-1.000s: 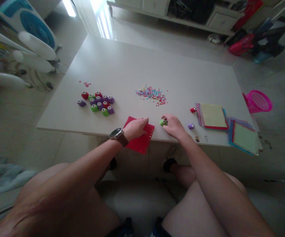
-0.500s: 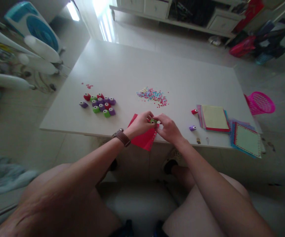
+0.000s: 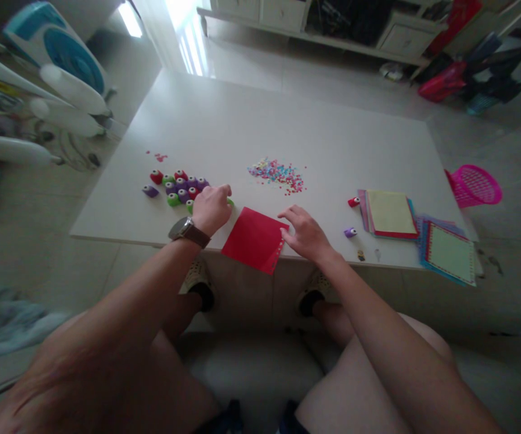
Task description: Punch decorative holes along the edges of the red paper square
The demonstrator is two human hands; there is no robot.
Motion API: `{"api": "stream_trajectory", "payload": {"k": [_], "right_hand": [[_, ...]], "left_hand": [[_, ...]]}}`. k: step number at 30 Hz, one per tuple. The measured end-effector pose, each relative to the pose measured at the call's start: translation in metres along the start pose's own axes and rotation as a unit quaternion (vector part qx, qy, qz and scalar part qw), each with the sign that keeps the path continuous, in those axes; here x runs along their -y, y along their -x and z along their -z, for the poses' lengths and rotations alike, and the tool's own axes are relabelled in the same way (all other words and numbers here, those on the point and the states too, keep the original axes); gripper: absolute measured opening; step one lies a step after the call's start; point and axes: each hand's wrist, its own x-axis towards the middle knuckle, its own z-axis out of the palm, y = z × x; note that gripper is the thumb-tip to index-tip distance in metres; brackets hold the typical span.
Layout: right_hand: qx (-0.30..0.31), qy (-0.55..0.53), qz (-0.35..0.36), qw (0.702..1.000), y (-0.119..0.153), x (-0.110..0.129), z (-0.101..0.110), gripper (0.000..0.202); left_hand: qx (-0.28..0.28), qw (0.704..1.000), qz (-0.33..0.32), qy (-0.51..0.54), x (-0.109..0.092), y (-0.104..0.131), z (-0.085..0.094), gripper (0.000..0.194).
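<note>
Red paper (image 3: 255, 238) lies at the table (image 3: 242, 126) edge under the open right hand (image 3: 304, 232); the left hand (image 3: 212, 207) closes its grip on a green punch (image 3: 230, 202) at centre-left of the frame.

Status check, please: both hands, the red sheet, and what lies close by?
Left hand closed over green punch beside punch cluster. Right hand open on red paper. Purple punch lies alongside.

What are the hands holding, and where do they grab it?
The left hand closes over a green punch, mostly hidden, so the grip can't be told. The right hand only rests on the red paper's edge.
</note>
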Motion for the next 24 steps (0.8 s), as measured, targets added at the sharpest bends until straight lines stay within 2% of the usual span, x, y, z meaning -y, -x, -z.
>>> {"api": "stream_trajectory", "payload": {"k": [5,8,12,16,19,21,24], "right_hand": [[-0.028,0.034,-0.048,0.998,0.000,-0.007,0.005,0.027],[-0.034,0.035,-0.074,0.996,-0.001,-0.011,0.007,0.028],[-0.018,0.042,-0.075,0.996,0.001,-0.014,0.007,0.024],[-0.002,0.055,-0.078,0.995,0.003,-0.015,0.007,0.021],[0.002,0.068,-0.086,0.994,0.003,-0.017,0.009,0.019],[0.003,0.076,-0.094,0.993,0.003,-0.018,0.010,0.018],[0.011,0.083,-0.105,0.991,0.003,-0.017,0.010,0.017]], "left_hand": [[-0.025,0.999,-0.036,-0.020,-0.011,0.004,0.001,0.037],[-0.003,0.999,-0.049,-0.012,-0.017,0.006,-0.004,0.035],[0.005,0.999,-0.043,-0.019,-0.015,0.005,-0.009,0.036],[0.006,0.999,-0.022,-0.033,-0.008,0.002,-0.006,0.038],[-0.009,0.999,-0.001,-0.045,-0.008,0.001,-0.007,0.041],[-0.020,0.999,-0.037,-0.029,-0.014,0.004,-0.011,0.040],[0.007,0.985,-0.165,0.041,-0.031,0.012,-0.021,0.033]]}}
